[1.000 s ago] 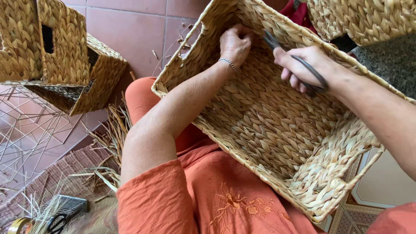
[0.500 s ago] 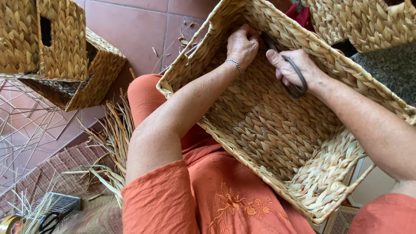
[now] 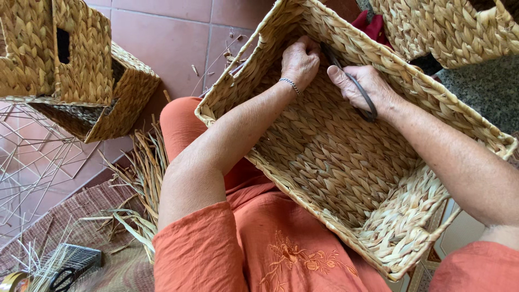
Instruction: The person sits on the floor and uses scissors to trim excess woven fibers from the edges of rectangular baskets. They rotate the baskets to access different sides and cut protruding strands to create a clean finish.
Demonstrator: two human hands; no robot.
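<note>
A large rectangular woven straw basket point(image 3: 346, 178) rests tilted on my lap, its opening toward me. My left hand point(image 3: 300, 60), with a thin bracelet on the wrist, is curled inside the far corner and pinches the weave there. My right hand point(image 3: 367, 89) holds dark metal scissors point(image 3: 354, 86) by the handles, with the blades pointing into the same corner next to my left hand. Whether the blades touch a strand is hidden by the fingers.
Two finished woven baskets point(image 3: 70, 65) stand stacked at the left on the tiled floor. Another woven basket point(image 3: 454, 27) sits at the top right. Loose dried reeds point(image 3: 135, 184) lie by my leg. White wire frames point(image 3: 27, 162) and black-handled scissors point(image 3: 62, 278) lie at the lower left.
My right hand has moved left and deeper into the basket with the scissors, closer to my left hand. The left hand has stayed in the far corner.
</note>
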